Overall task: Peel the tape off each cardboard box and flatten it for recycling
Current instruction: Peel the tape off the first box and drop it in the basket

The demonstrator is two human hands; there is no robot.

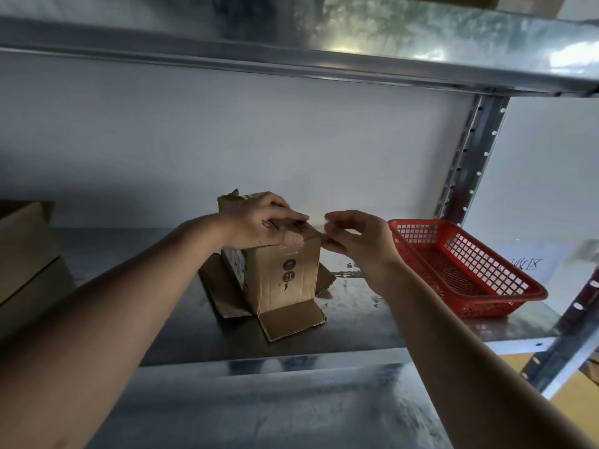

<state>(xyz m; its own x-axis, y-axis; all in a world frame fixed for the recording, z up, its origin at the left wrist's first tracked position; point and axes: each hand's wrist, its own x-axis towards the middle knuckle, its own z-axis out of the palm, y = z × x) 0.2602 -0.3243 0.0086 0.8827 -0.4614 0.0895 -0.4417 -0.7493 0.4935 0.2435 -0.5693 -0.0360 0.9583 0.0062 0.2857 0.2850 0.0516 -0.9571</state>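
Note:
A small brown cardboard box (pixel 285 273) stands on the metal shelf (pixel 356 322), its bottom flaps splayed flat around it. My left hand (pixel 259 223) lies over the box's top, fingers across it and thumb down on the front upper edge. Clear tape (pixel 319 225) runs from the top right corner of the box. My right hand (pixel 353 236) pinches that tape just right of the corner, with its other fingers raised and curled.
A red plastic mesh basket (pixel 466 270) sits on the shelf to the right, beside a white paper label (pixel 531 264). Larger cardboard boxes (pixel 26 251) stand at the left edge. Another metal shelf (pixel 291 50) hangs overhead; an upright post (pixel 466 157) rises at the right.

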